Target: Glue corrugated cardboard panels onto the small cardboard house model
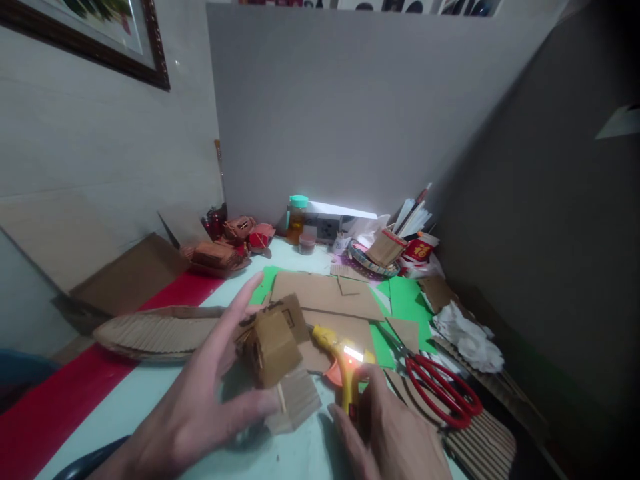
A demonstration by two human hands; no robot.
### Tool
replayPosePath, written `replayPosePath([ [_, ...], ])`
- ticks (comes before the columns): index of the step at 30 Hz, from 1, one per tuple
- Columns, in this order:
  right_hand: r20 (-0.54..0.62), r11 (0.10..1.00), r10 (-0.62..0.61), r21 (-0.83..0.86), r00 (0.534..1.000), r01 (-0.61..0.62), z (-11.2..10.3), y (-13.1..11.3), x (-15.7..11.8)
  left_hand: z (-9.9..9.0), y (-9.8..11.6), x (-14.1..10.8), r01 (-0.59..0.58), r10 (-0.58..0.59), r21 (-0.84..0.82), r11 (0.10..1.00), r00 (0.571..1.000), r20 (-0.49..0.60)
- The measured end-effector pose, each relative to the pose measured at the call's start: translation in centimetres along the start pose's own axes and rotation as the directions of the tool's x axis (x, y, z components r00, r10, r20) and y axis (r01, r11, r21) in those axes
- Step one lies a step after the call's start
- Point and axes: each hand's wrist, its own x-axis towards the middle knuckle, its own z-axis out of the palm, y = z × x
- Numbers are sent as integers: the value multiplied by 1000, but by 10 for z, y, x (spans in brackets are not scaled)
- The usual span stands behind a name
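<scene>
My left hand [200, 393] holds a small box-shaped cardboard piece [277, 347]. Its thumb presses a corrugated flap [300, 398] at the near side, and the fingers reach along the left and behind. My right hand [385, 420] has its thumb and fingers around the handle of a yellow hot glue gun [345, 360], whose nozzle points away to the left. Flat cardboard sheets [325, 291] lie beyond both hands. To the right of the glue gun are scissors with red handles [440, 387], resting on cardboard scraps.
A boat-shaped corrugated cardboard piece [155, 331] lies at left on a red strip [90, 380]. Brown-red models [220, 253], a bottle with a teal lid [297, 223] and a pot of sticks [387, 247] stand at the back. Crumpled white tissue [467, 337] sits at right.
</scene>
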Motion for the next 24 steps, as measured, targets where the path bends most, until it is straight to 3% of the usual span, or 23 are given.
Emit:
replayPosePath([
  [4,85,994,45,100,995,-54,-7,-2,8,-5,9,2,51,-22,-338,940,996,89],
  [8,88,979,129,149,988,-141,-2,-4,11,-8,17,-1,120,-90,-420,900,992,92],
  [13,8,944,227,244,974,-222,-6,-8,11,-9,17,-1,68,-26,-327,942,991,130],
  [18,-125,869,320,433,939,-238,-26,12,11,-16,10,6,28,25,-304,952,985,171],
  [20,-136,786,332,587,934,-194,-38,16,11,-20,8,8,30,3,-181,983,984,179],
  [24,22,573,389,777,921,-260,-65,1,8,-28,2,10,-45,12,227,973,989,145],
])
